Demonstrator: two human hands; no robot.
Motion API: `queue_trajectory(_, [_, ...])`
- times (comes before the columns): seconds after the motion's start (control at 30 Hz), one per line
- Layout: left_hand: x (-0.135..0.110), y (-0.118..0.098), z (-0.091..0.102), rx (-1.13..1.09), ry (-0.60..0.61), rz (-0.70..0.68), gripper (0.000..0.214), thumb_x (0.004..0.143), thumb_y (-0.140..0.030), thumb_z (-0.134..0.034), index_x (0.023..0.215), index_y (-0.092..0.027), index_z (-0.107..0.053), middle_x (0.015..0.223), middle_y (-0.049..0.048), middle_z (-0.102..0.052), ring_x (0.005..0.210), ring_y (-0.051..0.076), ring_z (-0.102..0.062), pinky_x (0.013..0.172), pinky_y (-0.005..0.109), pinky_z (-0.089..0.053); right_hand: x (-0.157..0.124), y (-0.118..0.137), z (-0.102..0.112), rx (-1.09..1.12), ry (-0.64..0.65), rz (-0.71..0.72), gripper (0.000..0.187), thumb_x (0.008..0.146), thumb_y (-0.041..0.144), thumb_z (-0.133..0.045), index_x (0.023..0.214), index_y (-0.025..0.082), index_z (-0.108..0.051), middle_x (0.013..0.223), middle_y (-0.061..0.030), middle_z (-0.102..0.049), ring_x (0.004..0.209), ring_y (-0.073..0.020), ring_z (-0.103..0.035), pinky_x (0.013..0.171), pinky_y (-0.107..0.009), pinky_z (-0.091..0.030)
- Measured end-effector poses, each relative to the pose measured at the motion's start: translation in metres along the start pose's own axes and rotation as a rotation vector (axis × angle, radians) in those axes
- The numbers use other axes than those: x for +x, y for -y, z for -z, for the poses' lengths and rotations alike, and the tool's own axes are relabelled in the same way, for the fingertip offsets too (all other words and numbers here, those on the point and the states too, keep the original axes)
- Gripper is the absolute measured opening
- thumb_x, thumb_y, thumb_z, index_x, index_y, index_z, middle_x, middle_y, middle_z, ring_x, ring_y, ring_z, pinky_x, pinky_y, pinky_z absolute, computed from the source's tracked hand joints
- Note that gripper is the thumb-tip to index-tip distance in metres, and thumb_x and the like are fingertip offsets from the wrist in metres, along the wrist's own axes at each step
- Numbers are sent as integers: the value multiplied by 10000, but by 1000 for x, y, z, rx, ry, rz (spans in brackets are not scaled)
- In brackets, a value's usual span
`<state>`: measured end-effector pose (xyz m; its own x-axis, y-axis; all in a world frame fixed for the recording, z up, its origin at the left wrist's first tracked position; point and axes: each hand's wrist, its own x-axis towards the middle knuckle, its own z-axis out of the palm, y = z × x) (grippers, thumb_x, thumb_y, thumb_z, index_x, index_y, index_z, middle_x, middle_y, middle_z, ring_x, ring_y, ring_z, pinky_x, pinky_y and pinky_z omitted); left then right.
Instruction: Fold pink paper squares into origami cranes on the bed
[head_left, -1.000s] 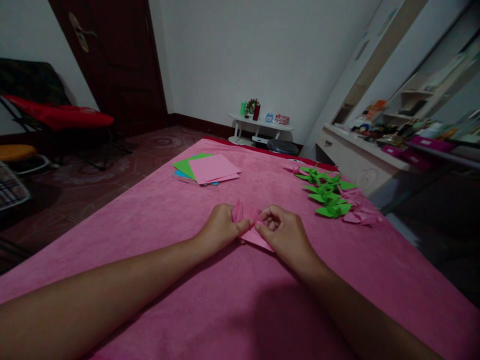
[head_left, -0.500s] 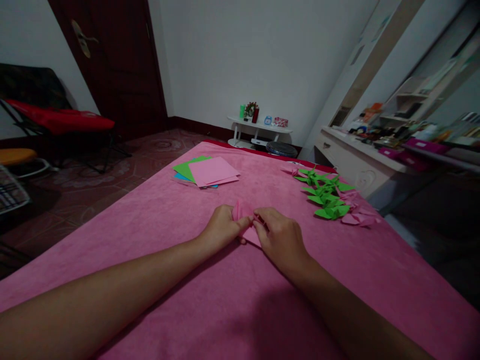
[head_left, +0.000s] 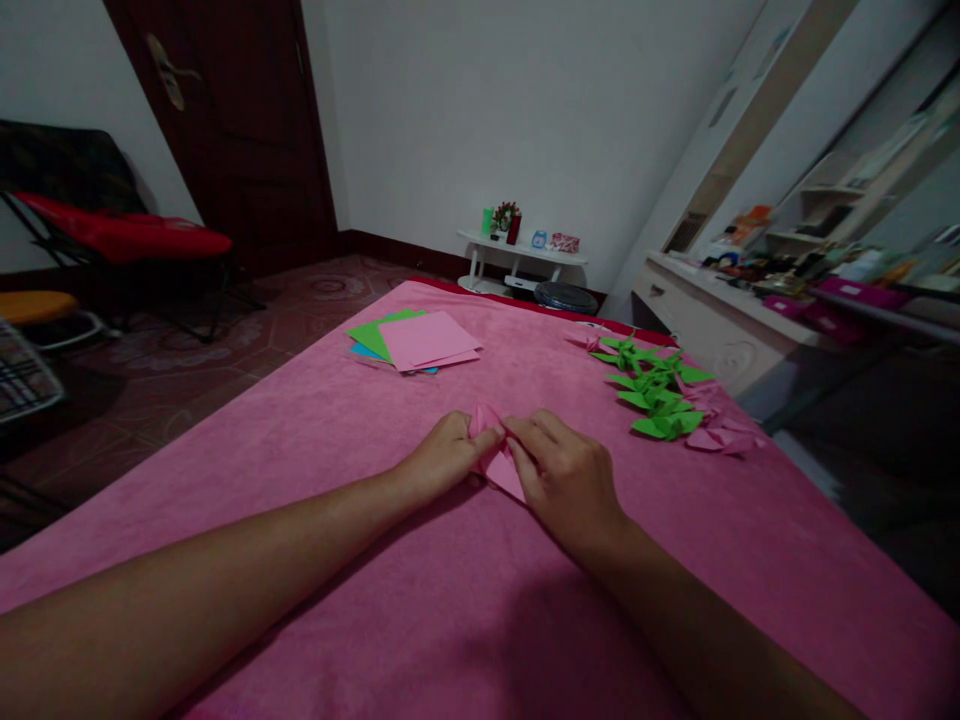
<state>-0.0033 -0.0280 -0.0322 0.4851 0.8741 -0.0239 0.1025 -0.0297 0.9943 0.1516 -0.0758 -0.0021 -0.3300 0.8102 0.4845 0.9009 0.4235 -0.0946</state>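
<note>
A partly folded sheet of pink origami paper (head_left: 504, 472) is between my hands, at the middle of the pink-covered table (head_left: 360, 590). My left hand (head_left: 448, 452) grips its left side, thumb on top and fingers mostly hidden underneath. On the other side my right hand (head_left: 564, 470) pinches the paper with thumb and fingertips, close to my left thumb. A pointed pink flap stands up beyond the thumbs. The exact folds are partly covered by my fingers.
Square sheets of pink, green and blue paper (head_left: 431, 340) lie stacked beyond my left hand. Several folded green paper cranes (head_left: 664, 415) and pink paper cranes (head_left: 726, 436) sit at the right edge. A dresser (head_left: 727, 310) stands past that edge, a red chair (head_left: 135, 240) to the left.
My right fingers have shifted slightly over the fold, and more of the paper's lower pink face shows between my hands. Both hands keep their hold.
</note>
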Motion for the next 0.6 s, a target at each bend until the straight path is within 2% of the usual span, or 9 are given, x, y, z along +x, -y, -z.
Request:
queue_trajectory(0.23, [0,1,1,-69,-10,56,349,794,-416,-438,668,-118,-568,540,16,-522,449,100,-450,433,209,-300,-1,1,1,-89,18,31,265,887,188,-461,1084,230,-634,829,-39,-626,712,-139,-576,603,-245,-353])
queue_trajectory(0.5, [-2,-3,1,-7,-32,-38,379,822,-428,-380,651,-131,-543,565,9,-486,490,105,-418,462,219,-307,1,7,6,-167,62,64,261,888,199,-466,1094,231,-624,812,-29,-631,662,-138,-575,551,-262,-322])
queue_trajectory(0.6, [-4,-9,1,12,-95,-62,376,813,-436,-407,607,-148,-533,568,11,-477,547,125,-438,498,228,-333,0,8,6,-198,72,77,275,869,180,-489,1107,231,-616,807,-30,-631,641,-138,-566,545,-266,-319])
